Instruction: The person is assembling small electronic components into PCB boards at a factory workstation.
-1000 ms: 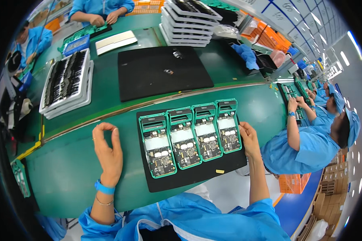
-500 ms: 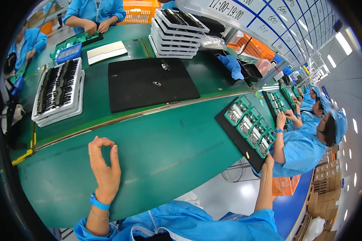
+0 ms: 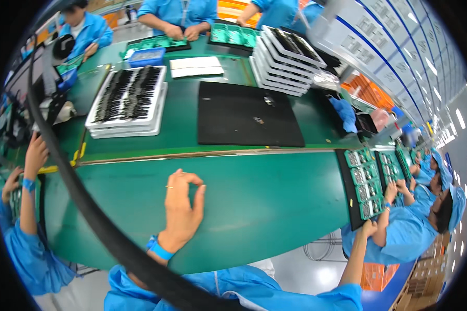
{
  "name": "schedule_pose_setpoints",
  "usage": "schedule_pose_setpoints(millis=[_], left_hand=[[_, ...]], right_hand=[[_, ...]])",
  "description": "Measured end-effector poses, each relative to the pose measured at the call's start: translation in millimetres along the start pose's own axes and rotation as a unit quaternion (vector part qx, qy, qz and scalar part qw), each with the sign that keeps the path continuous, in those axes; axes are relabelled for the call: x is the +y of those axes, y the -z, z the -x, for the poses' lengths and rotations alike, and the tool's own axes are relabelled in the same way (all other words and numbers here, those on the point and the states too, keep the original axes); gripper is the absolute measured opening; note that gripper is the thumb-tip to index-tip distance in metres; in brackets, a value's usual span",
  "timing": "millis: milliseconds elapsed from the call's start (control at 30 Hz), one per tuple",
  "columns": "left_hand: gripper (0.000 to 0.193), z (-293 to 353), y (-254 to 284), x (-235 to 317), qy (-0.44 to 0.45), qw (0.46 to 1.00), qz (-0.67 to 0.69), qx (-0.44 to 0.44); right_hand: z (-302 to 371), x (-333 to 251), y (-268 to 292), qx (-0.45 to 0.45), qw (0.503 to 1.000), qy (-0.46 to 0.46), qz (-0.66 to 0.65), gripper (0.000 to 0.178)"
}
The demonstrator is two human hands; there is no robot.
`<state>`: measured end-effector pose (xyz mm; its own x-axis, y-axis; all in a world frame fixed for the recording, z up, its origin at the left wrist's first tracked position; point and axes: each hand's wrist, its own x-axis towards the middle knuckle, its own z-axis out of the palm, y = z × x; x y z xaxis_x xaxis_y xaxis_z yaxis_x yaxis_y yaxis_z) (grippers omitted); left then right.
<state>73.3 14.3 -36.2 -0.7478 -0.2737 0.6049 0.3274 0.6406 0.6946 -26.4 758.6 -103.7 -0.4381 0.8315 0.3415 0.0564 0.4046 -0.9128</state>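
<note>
My left hand [image 3: 184, 210] is over the green tabletop [image 3: 264, 202], fingers loosely curved and thumb near the bent forefinger, with nothing visible in it. A blue band circles its wrist. At the right, my right hand [image 3: 368, 228] grips the near end of a black board [image 3: 352, 205]. A row of green trays [image 3: 368, 192] lies on that board, each holding small metallic and pale parts. The board rests on the table's right part, beside another board with similar trays [image 3: 389, 165].
Beyond the seam lie a black mat [image 3: 249, 116] with small parts, a white tray of black parts [image 3: 124, 98], stacked white trays [image 3: 283, 67] and a blue bin [image 3: 146, 57]. A black band [image 3: 104, 223] crosses the view. Co-workers [image 3: 410, 225] sit right, left and opposite.
The view has turned left, so the scene sits further right. A co-worker at the left and a black band have come into view. My right hand still holds the board.
</note>
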Motion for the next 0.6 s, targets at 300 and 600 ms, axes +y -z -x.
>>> schedule_pose_setpoints(millis=[300,600], left_hand=[[0.024,4,-4,-11,-0.031,0.999,-0.024,-0.001],[0.011,12,-5,-22,0.011,1.0,0.02,0.005]], right_hand=[[188,-97,-85,-0.3,0.937,0.18,-0.021,0.036],[256,-132,-250,-0.49,0.837,0.181,-0.162,0.029]])
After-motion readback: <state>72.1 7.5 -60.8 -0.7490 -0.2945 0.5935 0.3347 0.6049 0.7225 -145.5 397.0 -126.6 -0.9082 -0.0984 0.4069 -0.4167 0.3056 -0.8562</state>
